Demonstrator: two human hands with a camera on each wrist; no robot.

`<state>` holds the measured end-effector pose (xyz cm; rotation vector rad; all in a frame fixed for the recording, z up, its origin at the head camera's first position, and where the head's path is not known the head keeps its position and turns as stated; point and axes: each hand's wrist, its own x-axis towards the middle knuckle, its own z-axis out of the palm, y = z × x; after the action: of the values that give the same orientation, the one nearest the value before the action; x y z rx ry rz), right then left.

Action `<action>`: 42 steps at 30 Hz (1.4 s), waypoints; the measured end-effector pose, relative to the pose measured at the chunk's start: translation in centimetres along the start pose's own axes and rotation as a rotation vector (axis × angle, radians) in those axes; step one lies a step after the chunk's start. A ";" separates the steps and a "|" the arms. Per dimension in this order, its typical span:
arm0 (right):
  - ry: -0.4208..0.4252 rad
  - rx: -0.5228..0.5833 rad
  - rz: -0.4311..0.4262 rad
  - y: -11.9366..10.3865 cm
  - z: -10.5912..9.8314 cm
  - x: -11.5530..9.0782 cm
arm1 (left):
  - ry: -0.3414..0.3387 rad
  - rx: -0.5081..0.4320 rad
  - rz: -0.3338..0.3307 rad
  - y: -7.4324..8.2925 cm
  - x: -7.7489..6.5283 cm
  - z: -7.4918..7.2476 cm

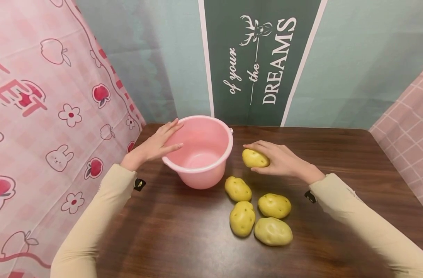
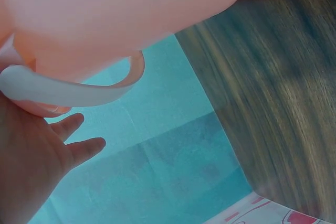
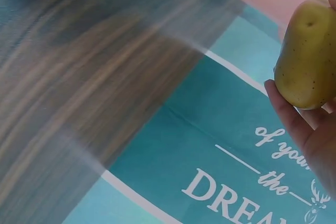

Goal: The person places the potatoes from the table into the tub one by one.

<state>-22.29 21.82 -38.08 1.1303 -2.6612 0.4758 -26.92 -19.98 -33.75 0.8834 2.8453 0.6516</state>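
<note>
My right hand (image 1: 282, 160) grips a yellow potato (image 1: 255, 158) above the table, right of the pink bucket (image 1: 211, 177). In the right wrist view that potato (image 3: 307, 59) sits between the fingers and thumb. My left hand (image 1: 155, 143) is at the bucket's left rim, fingers stretched out and thumb reaching over the opening. The left wrist view shows two extended fingers beside the bucket's side and its white handle (image 2: 73, 92). Between bucket and right arm lie several more potatoes: one close to the bucket (image 1: 238, 189), another below it (image 1: 242, 219), a third (image 1: 274, 205), and a greener one (image 1: 273, 231).
The dark wooden table (image 1: 169, 239) ends at a teal cloth backdrop (image 1: 145, 65) with a green lettered panel (image 1: 228, 23). A pink patterned curtain (image 1: 55, 127) borders the left side, and a pink checked cloth (image 1: 406, 116) the right. The visible bucket interior is bare pink.
</note>
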 end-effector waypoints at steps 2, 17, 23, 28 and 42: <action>0.011 -0.005 -0.012 -0.2 -0.3 0.3 | -0.004 -0.005 -0.003 0.0 0.0 0.0; 0.046 -0.019 -0.024 -1.3 -1.3 1.6 | 0.003 -0.005 0.013 -0.3 0.1 0.1; 0.071 -0.004 -0.038 -1.7 -1.8 2.1 | 0.002 -0.013 0.012 -0.2 0.0 0.1; 0.093 0.019 -0.053 -1.9 -2.3 2.5 | -0.003 -0.014 0.002 -0.2 0.0 0.1; 0.130 0.075 -0.055 -2.9 -2.7 3.8 | 0.002 -0.014 -0.002 -0.3 0.1 0.2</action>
<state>-22.60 18.48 -33.76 1.1483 -2.5141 0.6215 -27.11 -20.05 -34.03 0.8778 2.8395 0.6717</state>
